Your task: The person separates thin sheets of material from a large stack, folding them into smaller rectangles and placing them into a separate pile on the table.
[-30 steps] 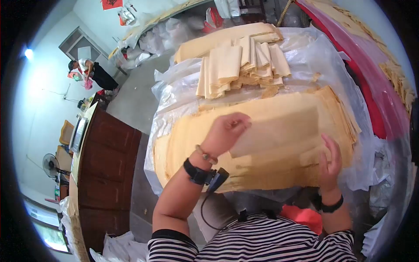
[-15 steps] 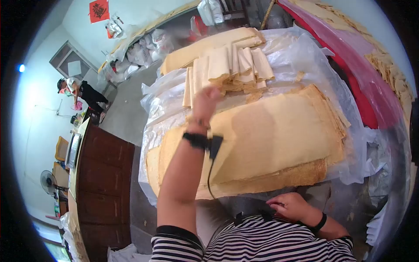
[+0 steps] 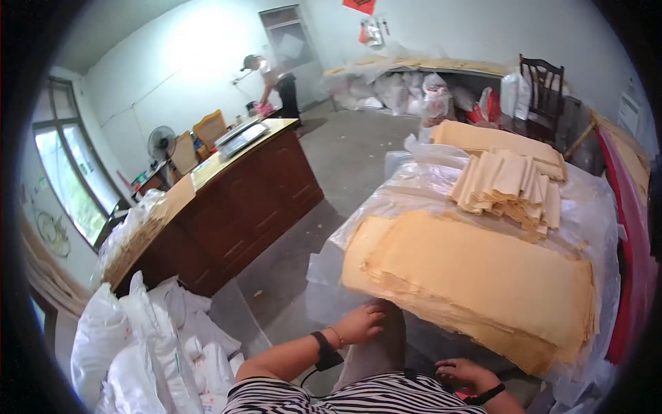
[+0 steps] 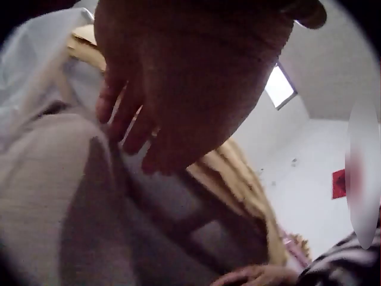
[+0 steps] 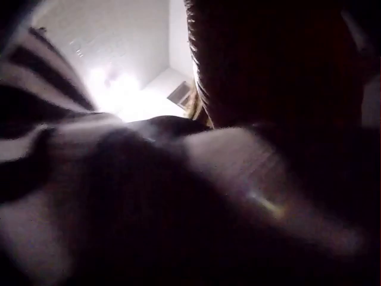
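In the head view my left hand (image 3: 360, 324) is over my knee, its fingers loosely bent with nothing in them. The left wrist view shows that hand (image 4: 184, 83) from the palm side, fingers loose above the trouser leg (image 4: 47, 196). My right hand (image 3: 463, 373) lies near my lap, fingers loosely bent and empty; the right wrist view is too dark to show its fingers. Beyond both hands lies a stack of tan sheets (image 3: 476, 276). Behind it sits a pile of folded tan sheets (image 3: 507, 186), with another flat stack (image 3: 496, 146) farther back.
Clear plastic (image 3: 400, 186) covers the table beneath the stacks. A brown wooden counter (image 3: 248, 207) stands at the left with a scale (image 3: 241, 138) on it. White sacks (image 3: 148, 338) lie at the lower left. A person (image 3: 277, 86) stands by the far wall.
My left hand has come back from the sheets to my knee, after reaching toward the folded pile. My right hand has drawn back from the stack to my lap. The head view has swung left.
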Action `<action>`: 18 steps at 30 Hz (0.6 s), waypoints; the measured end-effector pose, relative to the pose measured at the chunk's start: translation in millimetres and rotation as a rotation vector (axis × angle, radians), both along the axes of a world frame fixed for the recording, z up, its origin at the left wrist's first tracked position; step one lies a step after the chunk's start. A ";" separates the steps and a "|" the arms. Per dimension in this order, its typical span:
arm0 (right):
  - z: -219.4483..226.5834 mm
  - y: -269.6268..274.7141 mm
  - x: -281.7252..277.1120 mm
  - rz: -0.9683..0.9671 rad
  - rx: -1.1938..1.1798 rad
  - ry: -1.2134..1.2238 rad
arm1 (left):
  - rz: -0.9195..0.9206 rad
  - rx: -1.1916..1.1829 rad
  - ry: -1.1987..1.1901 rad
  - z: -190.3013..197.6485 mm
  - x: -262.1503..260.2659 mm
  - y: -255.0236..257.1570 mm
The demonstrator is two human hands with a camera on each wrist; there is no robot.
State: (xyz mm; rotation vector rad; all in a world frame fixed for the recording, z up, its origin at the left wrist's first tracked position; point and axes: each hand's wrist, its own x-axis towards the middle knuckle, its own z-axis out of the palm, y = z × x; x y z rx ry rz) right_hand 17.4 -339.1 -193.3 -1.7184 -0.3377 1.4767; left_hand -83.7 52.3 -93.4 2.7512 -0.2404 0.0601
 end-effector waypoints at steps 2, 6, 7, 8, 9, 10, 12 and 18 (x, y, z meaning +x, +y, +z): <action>-69.6 -5.8 6.0 -0.079 0.012 0.028 | 0.044 0.012 -0.069 0.9 -3.7 -5.5; -133.6 -34.0 1.9 -0.073 -0.237 0.081 | 0.150 0.136 -0.112 12.2 10.5 -41.3; -141.7 -39.7 5.2 -0.024 -0.351 0.090 | 0.143 0.110 -0.094 11.4 16.9 -42.9; -128.4 -38.5 5.4 -0.019 -0.386 0.093 | 0.138 0.083 -0.075 9.0 23.2 -43.1; -115.1 -36.4 6.1 -0.010 -0.422 0.097 | 0.137 0.056 -0.055 5.1 27.5 -43.7; -102.5 -34.1 5.8 0.002 -0.457 0.102 | 0.163 0.064 -0.086 -1.0 30.2 -45.7; -166.3 -48.7 6.4 -0.190 -0.269 0.263 | 0.206 0.089 -0.142 -16.7 36.1 -49.7; -147.9 -38.8 -0.7 -0.125 -0.157 0.198 | 0.410 0.170 0.115 -50.8 56.8 -49.6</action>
